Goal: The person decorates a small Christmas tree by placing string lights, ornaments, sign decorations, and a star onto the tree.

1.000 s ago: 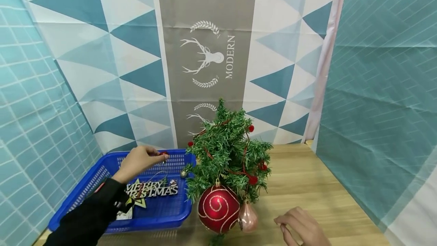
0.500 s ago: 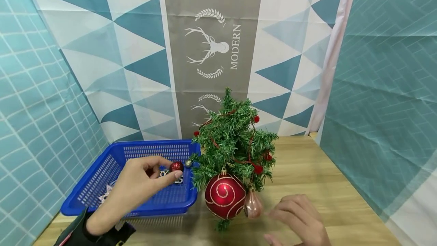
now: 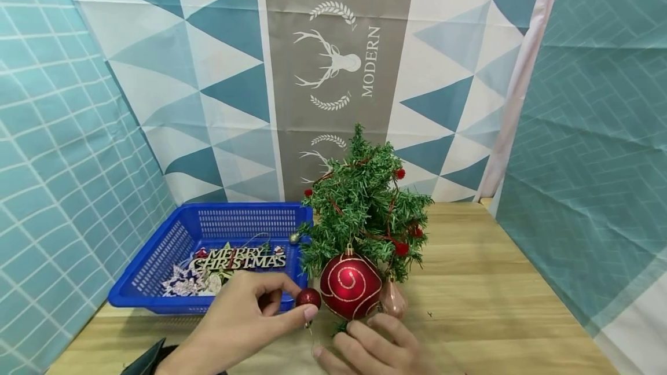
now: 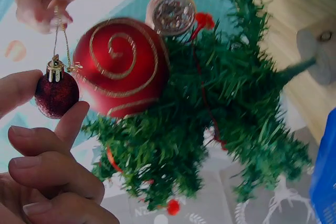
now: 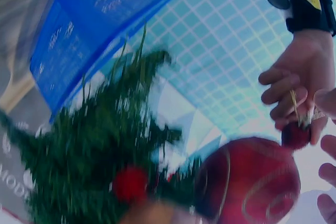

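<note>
My left hand (image 3: 245, 317) pinches a small dark red glitter bauble (image 3: 308, 298) between thumb and forefinger. The bauble hangs cap-down in the head view, and its gold string loop (image 4: 63, 40) runs to the fingertips of my right hand (image 3: 377, 349). Those fingertips pinch the loop's end. Just behind both hands stands a small artificial Christmas tree (image 3: 365, 207). On its front hangs a large red bauble (image 3: 350, 285) with a glitter swirl, and beside that a pink teardrop ornament (image 3: 393, 300), partly behind the right hand.
A blue plastic basket (image 3: 208, 305) stands left of the tree. In it lie a "Merry Christmas" sign (image 3: 239, 258) and silvery snowflake ornaments (image 3: 182, 282). A small gold ball (image 3: 294, 238) sits at the tree's left edge. Patterned cloths hang behind the wooden table (image 3: 495, 294).
My left hand has brought the small bauble from over the basket rightward and nearer. My right hand has moved left to meet it and taken hold of the string. The head view has shifted slightly.
</note>
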Available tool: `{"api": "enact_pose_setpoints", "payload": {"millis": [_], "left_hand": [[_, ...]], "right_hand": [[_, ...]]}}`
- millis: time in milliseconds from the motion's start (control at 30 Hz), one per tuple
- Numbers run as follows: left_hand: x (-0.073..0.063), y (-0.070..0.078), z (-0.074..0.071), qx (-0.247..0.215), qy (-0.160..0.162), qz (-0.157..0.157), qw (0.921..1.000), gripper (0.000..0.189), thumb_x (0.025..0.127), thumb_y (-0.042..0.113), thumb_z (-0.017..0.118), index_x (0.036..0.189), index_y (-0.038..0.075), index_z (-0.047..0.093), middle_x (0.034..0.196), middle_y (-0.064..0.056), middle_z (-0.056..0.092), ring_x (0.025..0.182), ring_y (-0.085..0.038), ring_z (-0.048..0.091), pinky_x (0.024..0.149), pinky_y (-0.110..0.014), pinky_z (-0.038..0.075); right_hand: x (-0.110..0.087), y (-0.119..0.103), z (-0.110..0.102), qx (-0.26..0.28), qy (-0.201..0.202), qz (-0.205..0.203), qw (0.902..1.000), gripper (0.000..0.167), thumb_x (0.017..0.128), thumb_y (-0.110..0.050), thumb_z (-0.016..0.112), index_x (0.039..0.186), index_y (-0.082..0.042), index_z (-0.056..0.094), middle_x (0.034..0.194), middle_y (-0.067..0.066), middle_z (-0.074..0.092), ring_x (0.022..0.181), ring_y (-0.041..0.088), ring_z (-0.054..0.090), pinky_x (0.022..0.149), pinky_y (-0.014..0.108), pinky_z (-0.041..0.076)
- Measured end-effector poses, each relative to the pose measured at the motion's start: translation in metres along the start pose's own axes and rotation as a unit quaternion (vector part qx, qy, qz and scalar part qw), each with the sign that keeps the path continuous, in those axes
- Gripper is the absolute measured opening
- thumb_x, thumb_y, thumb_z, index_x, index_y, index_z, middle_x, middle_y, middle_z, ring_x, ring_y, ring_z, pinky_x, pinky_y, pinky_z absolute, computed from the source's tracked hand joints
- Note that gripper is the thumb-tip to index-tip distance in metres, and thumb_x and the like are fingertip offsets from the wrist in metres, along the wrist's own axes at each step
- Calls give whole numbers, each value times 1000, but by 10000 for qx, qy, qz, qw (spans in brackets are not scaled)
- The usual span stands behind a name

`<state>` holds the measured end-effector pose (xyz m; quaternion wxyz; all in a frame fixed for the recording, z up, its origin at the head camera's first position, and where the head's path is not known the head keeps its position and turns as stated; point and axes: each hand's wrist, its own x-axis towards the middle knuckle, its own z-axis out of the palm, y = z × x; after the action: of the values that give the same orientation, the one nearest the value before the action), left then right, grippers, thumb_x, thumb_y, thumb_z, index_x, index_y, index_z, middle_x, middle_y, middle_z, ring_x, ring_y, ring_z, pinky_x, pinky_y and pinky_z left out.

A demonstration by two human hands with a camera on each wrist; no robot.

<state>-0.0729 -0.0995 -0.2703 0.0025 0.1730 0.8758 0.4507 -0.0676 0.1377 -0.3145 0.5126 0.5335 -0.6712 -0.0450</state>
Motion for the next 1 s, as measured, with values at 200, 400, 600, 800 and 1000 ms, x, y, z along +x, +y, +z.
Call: {"api": "enact_pose_setpoints", "payload": {"millis": [200,400,600,800,1000], "left_hand": [[-3,-13,7,-220,-333,-111,9991,20,83,39,73,85,19,72,51,9,36,44,-3,33,43,-21,32],[-6,-31,11,-161,-570,-10,9982,16,87,36,69,81,21,71,53,13,35,47,-1,36,46,-22,34],[-10,-54,21,-1600,-1665,199,9728,28,94,22,60,73,5,67,56,14,45,50,4,39,41,-17,27],[-11,-68,33,-904,-1453,1304,9766,14,94,21,58,87,16,68,69,21,50,60,7,44,47,-14,36],[-10,-58,51,113,87,3753,9268,22,88,25,68,108,21,64,95,11,56,86,-1,51,67,-10,42]], "right_hand": [[9,-5,18,-488,977,-250,9937,24,97,-21,46,86,-29,66,84,-10,59,81,8,52,70,22,42],[8,-5,16,193,1015,77,9946,26,98,-22,45,84,-29,66,85,-10,60,82,7,54,72,22,41],[2,-10,15,1059,947,709,9873,26,98,-22,47,82,-24,67,84,-10,61,80,5,54,75,23,39],[-6,-21,17,1690,740,1538,9707,25,99,-26,48,81,-21,65,85,-11,61,82,4,54,80,22,38],[-9,-17,21,1591,935,1363,9733,28,100,-23,48,79,-21,67,85,-10,60,83,7,54,79,24,37]]}}
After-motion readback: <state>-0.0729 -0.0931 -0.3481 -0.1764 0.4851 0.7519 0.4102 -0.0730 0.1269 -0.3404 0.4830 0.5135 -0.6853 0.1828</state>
